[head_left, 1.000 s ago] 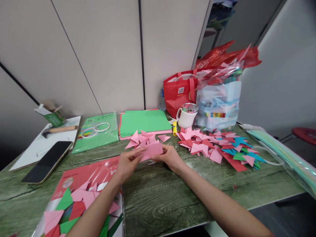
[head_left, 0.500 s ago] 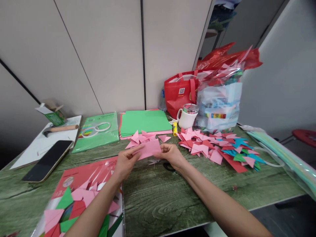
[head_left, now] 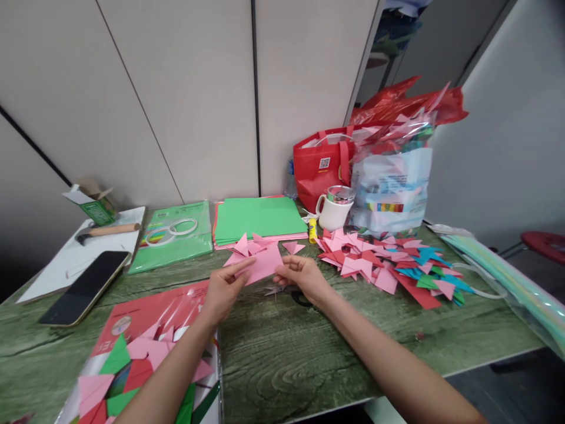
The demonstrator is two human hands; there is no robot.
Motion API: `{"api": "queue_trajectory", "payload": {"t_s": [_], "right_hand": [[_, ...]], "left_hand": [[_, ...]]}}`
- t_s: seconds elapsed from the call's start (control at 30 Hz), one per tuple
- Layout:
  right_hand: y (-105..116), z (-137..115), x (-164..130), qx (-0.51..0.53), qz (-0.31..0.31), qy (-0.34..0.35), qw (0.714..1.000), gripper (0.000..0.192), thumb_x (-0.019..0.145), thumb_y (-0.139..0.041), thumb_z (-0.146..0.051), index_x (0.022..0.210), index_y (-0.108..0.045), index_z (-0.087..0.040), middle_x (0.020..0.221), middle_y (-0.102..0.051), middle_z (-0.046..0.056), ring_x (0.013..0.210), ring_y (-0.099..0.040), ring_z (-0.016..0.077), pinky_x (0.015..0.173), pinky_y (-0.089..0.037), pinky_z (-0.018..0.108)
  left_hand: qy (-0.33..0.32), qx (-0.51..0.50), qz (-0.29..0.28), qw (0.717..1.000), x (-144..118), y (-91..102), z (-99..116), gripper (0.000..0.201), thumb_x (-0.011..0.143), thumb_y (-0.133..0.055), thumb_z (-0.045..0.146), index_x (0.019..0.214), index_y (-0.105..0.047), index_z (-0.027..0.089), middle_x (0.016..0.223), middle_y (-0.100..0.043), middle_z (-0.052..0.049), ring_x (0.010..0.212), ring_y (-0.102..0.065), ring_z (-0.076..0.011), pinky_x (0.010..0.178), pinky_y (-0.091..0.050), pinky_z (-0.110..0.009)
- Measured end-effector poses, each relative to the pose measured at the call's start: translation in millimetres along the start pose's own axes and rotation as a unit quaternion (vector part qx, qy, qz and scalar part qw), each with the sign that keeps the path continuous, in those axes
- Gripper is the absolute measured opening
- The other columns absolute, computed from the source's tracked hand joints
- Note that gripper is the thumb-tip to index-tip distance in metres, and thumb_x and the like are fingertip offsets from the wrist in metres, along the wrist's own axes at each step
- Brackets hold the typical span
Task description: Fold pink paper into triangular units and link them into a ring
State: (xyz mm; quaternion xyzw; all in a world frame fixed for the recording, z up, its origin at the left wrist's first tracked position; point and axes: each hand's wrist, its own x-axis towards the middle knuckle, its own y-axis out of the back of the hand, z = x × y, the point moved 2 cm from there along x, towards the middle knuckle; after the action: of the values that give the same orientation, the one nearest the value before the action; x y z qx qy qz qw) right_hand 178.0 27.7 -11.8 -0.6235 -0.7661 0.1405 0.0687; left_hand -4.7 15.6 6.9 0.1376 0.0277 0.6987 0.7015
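A small rectangle of pink paper (head_left: 265,264) is held up over the table between both hands. My left hand (head_left: 225,290) pinches its left end, thumb in front and fingers lying along the top edge. At the lower right corner, my right hand (head_left: 304,277) closes thumb and fingertips on the paper. Just behind it lie folded pink paper pieces (head_left: 242,244), with a lone pink triangle (head_left: 293,247) to their right. Below the hands, scissors (head_left: 301,299) rest on the table, partly covered by the right hand.
A heap of folded paper (head_left: 353,253) lies right, before a white mug (head_left: 335,211), glue stick (head_left: 313,230) and red bag (head_left: 311,171). Green sheets (head_left: 260,218) are stacked behind. Leftward are a phone (head_left: 86,288), hammer (head_left: 110,230), tape rolls (head_left: 183,226) and a plastic packet (head_left: 132,312) under folded pieces.
The pink paper has shifted slightly left and tilted a little. My right hand's fingers have slid down toward its lower right corner. Other things look unmoved.
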Motion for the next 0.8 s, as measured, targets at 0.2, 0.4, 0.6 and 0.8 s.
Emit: {"api": "queue_trajectory", "payload": {"t_s": [0.2, 0.4, 0.6, 0.8], "right_hand": [[-10, 5, -3, -0.122, 0.011, 0.136, 0.983, 0.063, 0.052, -0.073, -0.02, 0.109, -0.047, -0.018, 0.098, -0.06, 0.005, 0.08, -0.059, 0.0167, 0.067, -0.049, 0.027], [-16, 9, -10, -0.212, 0.06, 0.165, 0.961, 0.076, 0.054, -0.071, -0.022, 0.121, -0.037, -0.019, 0.123, -0.042, 0.01, 0.09, -0.054, 0.0193, 0.059, -0.05, 0.024], [-13, 11, -6, -0.134, 0.035, 0.134, 0.981, 0.067, 0.057, -0.064, -0.014, 0.118, -0.036, -0.021, 0.101, -0.055, 0.006, 0.071, -0.059, 0.0142, 0.059, -0.052, 0.026], [-13, 3, -3, -0.014, -0.018, 0.105, 0.994, 0.061, 0.059, -0.056, -0.01, 0.114, -0.034, -0.024, 0.079, -0.059, -0.003, 0.062, -0.062, 0.0121, 0.063, -0.055, 0.03]], "left_hand": [[-0.03, 0.043, -0.032, 0.998, -5, -7.0, 10, 0.03, 0.071, -0.06, 0.024, 0.099, -0.067, 0.018, 0.102, -0.067, -0.007, 0.094, -0.061, -0.0228, 0.084, -0.044, -0.033], [-0.029, 0.071, -0.079, 0.994, -10, -12.9, 16, 0.034, 0.07, -0.059, 0.02, 0.103, -0.064, 0.02, 0.103, -0.067, -0.004, 0.093, -0.061, -0.0215, 0.082, -0.046, -0.032], [-0.015, 0.049, -0.081, 0.995, -10, -10.9, 19, 0.037, 0.066, -0.061, 0.017, 0.103, -0.064, 0.019, 0.103, -0.067, -0.005, 0.089, -0.062, -0.0203, 0.078, -0.049, -0.03], [-0.016, 0.031, -0.068, 0.997, -6, -7.6, 15, 0.041, 0.065, -0.062, 0.018, 0.106, -0.063, 0.016, 0.104, -0.067, -0.007, 0.087, -0.062, -0.0199, 0.073, -0.048, -0.028]]}}
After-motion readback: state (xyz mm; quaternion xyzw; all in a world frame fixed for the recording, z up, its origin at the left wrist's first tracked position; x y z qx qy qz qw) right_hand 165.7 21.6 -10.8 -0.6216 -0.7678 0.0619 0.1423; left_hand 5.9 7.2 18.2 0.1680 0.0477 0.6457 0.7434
